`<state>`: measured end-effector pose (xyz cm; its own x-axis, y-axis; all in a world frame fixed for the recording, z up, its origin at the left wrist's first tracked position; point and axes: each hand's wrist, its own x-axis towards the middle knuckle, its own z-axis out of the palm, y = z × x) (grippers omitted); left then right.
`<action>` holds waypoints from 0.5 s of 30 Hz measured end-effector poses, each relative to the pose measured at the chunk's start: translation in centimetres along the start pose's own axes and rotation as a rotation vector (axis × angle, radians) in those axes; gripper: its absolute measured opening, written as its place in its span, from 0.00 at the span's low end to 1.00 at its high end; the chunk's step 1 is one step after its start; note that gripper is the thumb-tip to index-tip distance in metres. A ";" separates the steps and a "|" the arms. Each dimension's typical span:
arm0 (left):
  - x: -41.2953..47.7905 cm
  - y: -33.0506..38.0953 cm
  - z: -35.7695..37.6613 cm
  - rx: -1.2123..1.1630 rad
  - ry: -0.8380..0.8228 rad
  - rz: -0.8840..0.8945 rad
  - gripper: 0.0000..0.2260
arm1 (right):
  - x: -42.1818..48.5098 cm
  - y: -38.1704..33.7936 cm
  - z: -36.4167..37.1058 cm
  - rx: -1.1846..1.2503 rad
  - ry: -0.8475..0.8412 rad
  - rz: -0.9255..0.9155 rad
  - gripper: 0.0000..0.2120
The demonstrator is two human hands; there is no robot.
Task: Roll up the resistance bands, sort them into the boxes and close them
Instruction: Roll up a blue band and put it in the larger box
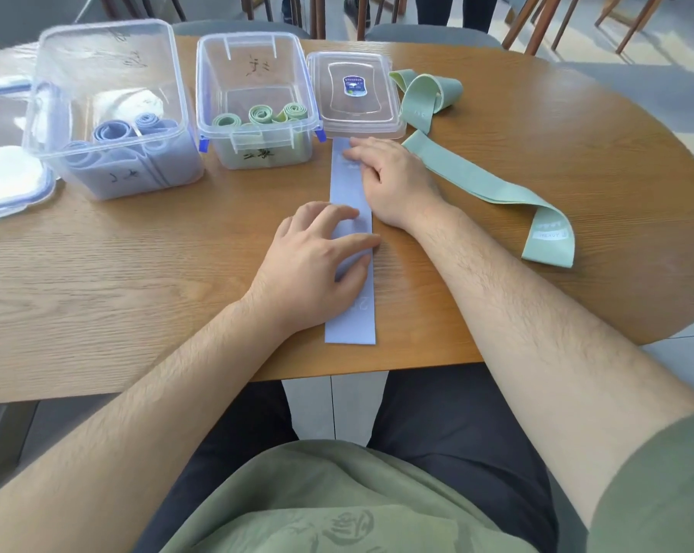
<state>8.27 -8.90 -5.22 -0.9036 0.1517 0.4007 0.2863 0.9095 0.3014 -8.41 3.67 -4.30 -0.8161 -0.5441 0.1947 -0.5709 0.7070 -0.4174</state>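
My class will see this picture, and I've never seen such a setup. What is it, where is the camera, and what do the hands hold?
No machine: a person's two bare hands, filmed by one head-worn camera looking down. The left hand and right hand rest on a purple elastic band lying flat on the wooden table; neither grips it. Behind stand a clear plastic box of purple rolls, a clear plastic box of green rolls, a loose clear lid, and two unrolled green bands.
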 end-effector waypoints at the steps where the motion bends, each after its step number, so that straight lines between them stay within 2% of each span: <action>1: -0.1 0.1 -0.1 0.011 0.013 0.011 0.12 | -0.1 -0.1 0.0 -0.008 0.014 -0.003 0.21; 7: 0.1 -0.1 0.2 -0.092 0.036 0.090 0.10 | -1.5 -0.6 -0.3 0.057 0.220 -0.067 0.15; 12: 0.2 -0.1 0.3 -0.116 0.061 0.109 0.10 | -3.9 -1.5 -0.7 0.077 0.177 -0.084 0.11; 15: 0.2 -0.1 0.2 -0.110 0.060 0.119 0.09 | -5.6 -1.8 -0.8 0.129 0.215 -0.090 0.09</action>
<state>7.99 -8.88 -5.38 -0.8413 0.2299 0.4892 0.4268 0.8378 0.3403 -2.84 5.83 -3.91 -0.7704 -0.4842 0.4149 -0.6376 0.5890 -0.4965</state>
